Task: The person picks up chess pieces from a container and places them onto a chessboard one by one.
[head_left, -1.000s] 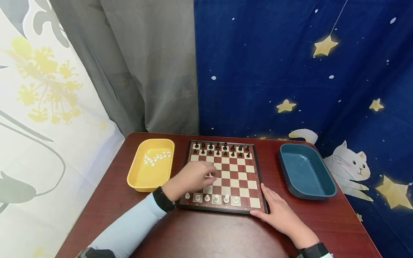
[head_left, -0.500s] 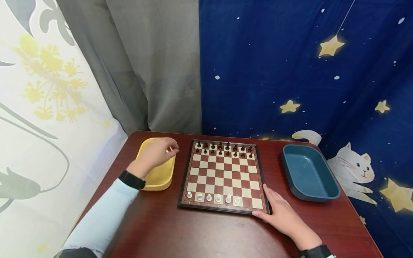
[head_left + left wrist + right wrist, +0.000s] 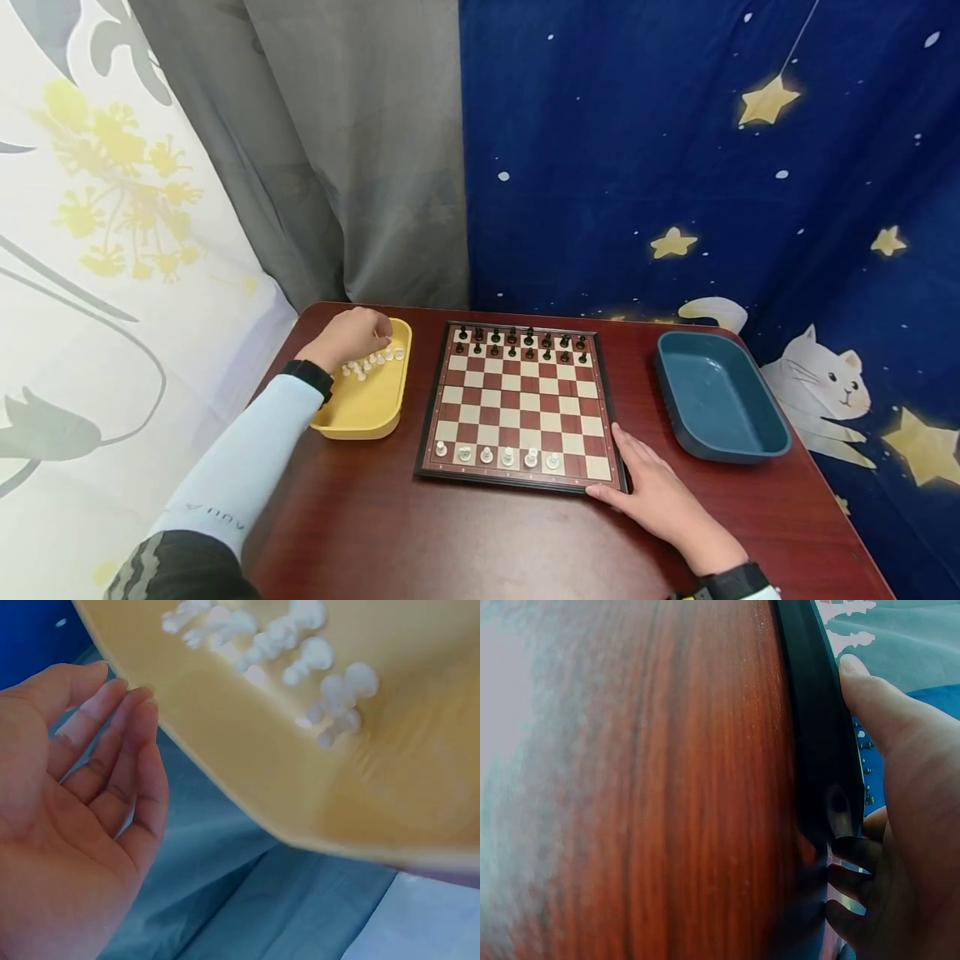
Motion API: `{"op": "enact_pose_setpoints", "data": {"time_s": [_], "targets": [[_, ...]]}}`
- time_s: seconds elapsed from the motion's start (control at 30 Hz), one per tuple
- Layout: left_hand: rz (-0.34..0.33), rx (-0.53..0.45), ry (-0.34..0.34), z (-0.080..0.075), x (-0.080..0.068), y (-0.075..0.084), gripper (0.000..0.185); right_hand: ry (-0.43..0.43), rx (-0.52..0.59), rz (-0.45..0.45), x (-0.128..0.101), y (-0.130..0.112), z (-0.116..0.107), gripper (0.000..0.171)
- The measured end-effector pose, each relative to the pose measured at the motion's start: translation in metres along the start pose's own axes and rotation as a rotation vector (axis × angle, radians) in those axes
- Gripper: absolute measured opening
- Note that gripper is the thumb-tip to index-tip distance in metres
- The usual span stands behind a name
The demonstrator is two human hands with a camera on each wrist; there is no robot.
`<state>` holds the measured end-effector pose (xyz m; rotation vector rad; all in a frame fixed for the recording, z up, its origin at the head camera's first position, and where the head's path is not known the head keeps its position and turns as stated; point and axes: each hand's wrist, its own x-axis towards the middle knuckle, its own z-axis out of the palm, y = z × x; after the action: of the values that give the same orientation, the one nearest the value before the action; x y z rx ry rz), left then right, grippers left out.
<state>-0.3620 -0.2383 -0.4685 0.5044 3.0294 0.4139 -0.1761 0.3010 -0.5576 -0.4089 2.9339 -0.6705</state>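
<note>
My left hand (image 3: 351, 337) is over the back left part of a yellow tray (image 3: 362, 419). In the left wrist view its fingers are loosely bent with nothing between them, beside the tray's rim. Several white chess pawns (image 3: 309, 660) lie in the tray. My right hand (image 3: 662, 505) rests against the near right corner of a chessboard (image 3: 517, 406), thumb at the front edge and fingers along the right side. Black chess pieces (image 3: 529, 337) fill the two far rows. Several white chess pieces (image 3: 531, 457) stand along the nearest row, from the left corner toward the right.
A dark blue tray (image 3: 720, 400) stands to the right of the board. The reddish-brown table (image 3: 450, 542) ends at the back against a grey curtain (image 3: 375, 167) and a blue starry curtain (image 3: 570, 183).
My left hand has moved from above the board, leftward to the yellow tray, and lowered over it. My right hand stays at the board's corner.
</note>
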Motion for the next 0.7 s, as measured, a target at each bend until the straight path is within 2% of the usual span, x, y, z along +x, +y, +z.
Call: {"op": "enact_pose_setpoints", "data": {"time_s": [0.17, 0.33, 0.5, 0.7], "targets": [[0.03, 0.029, -0.047, 0.015, 0.012, 0.005, 0.021, 0.012, -0.008, -0.008, 0.0, 0.001, 0.0, 0.123], [0.047, 0.055, -0.071, 0.028, 0.017, 0.008, 0.018, 0.006, -0.002, -0.001, -0.001, 0.0, 0.0, 0.123], [0.046, 0.07, -0.052, 0.031, 0.019, 0.009, 0.009, 0.014, -0.004, 0.0, -0.001, 0.002, 0.001, 0.123], [0.046, 0.049, -0.03, 0.033, 0.02, 0.003, 0.007, 0.015, -0.007, -0.003, 0.0, 0.003, 0.001, 0.123]]}}
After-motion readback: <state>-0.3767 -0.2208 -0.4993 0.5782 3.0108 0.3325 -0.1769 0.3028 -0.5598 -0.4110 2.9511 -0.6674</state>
